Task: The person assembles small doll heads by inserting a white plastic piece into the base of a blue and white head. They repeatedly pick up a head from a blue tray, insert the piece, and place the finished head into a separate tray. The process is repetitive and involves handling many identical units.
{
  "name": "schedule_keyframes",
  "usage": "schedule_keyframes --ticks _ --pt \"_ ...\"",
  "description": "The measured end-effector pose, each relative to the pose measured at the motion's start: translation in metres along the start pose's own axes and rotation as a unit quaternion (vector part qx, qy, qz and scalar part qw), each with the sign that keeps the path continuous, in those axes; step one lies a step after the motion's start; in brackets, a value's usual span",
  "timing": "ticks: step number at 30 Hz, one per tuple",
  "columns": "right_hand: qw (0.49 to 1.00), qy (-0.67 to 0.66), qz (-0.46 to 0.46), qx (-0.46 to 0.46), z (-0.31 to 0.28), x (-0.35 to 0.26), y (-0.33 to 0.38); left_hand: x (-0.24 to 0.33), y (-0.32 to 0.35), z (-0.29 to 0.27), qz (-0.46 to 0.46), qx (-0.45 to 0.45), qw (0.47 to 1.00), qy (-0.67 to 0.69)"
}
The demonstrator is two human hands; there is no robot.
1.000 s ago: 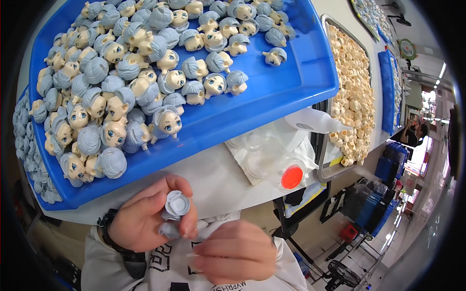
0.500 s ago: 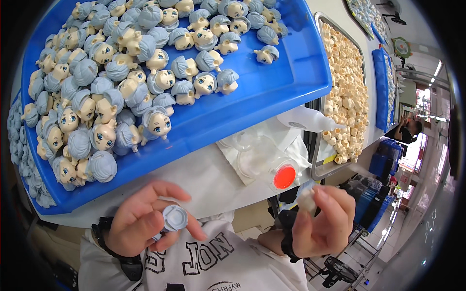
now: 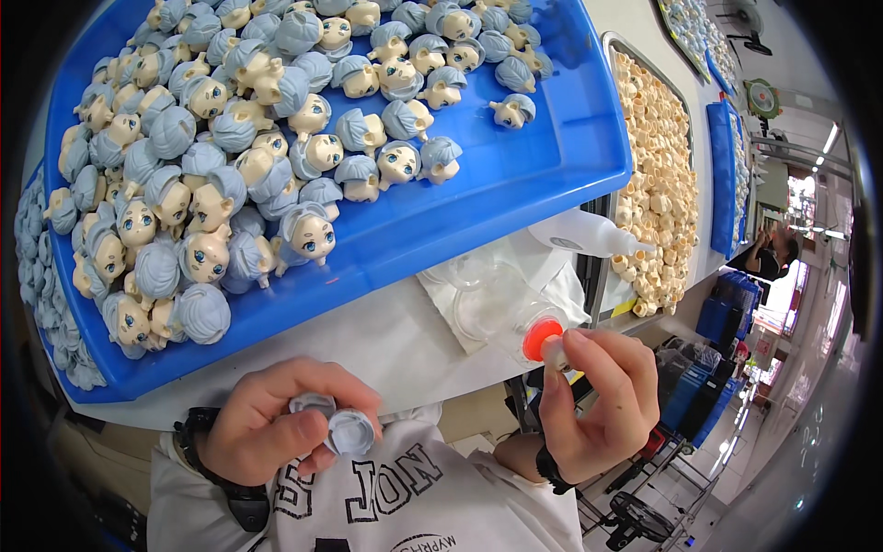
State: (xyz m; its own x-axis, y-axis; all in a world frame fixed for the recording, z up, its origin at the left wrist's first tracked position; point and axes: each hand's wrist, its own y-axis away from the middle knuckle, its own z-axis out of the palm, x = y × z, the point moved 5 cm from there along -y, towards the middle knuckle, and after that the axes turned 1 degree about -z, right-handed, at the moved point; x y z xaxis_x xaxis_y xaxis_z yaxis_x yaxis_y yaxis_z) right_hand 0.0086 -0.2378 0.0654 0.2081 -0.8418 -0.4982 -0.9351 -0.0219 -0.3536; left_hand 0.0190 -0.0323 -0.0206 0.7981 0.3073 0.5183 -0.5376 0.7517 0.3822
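My left hand (image 3: 253, 437) is closed on two hollow grey-blue doll hair pieces. One hair piece (image 3: 351, 432) turns its cupped inside upward near the fingertips, and the other hair piece (image 3: 313, 403) sits against the curled fingers. Between thumb and forefinger my right hand (image 3: 607, 396) pinches a small cream doll head part (image 3: 555, 355); its far side is hidden. From my view that part overlaps a round container with a red-orange centre (image 3: 541, 337). Assembled doll heads (image 3: 308, 235) with grey-blue hair and painted blue eyes fill much of a blue tray (image 3: 478, 221).
A white squeeze bottle (image 3: 579, 230) lies across the rim of a metal tray (image 3: 607, 322) of cream parts (image 3: 655, 184). Clear round dishes (image 3: 478, 304) rest on a white cloth. More hair pieces (image 3: 55, 313) are heaped at far left. Another person (image 3: 771, 253) is in the background.
My right hand has brought the cream part left and slightly farther away, over the red-orange container. The left fingers have curled in, and a second hair piece now shows clearly.
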Motion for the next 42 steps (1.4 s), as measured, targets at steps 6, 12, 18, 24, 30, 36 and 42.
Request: schedule_keyframes --ticks 6,12,18,24,30,36,42 --pt "1.0 0.012 -0.007 -0.001 0.001 0.0 -0.001 0.0 -0.001 -0.001 0.029 0.011 0.999 0.037" --pt "1.0 0.024 -0.002 -0.001 0.0 0.001 0.001 0.003 0.0 0.0 0.011 -0.022 1.0 0.016" --pt "1.0 0.029 -0.003 0.002 0.001 0.001 0.002 0.002 -0.002 0.0 0.007 0.024 1.0 -0.002" --pt "1.0 0.019 0.008 0.013 0.0 0.002 0.004 -0.001 -0.002 0.001 0.004 0.024 0.999 0.03" --pt "0.999 0.003 0.032 0.044 -0.003 0.006 0.012 0.001 -0.003 0.003 0.014 0.021 0.999 0.025" --pt "0.987 -0.085 -0.026 0.135 0.0 -0.001 0.025 0.002 -0.001 0.002 0.041 0.027 0.999 0.003" --pt "0.968 -0.226 -0.106 -0.015 0.033 -0.037 0.025 0.004 -0.002 0.003 0.062 -0.006 0.994 -0.095"
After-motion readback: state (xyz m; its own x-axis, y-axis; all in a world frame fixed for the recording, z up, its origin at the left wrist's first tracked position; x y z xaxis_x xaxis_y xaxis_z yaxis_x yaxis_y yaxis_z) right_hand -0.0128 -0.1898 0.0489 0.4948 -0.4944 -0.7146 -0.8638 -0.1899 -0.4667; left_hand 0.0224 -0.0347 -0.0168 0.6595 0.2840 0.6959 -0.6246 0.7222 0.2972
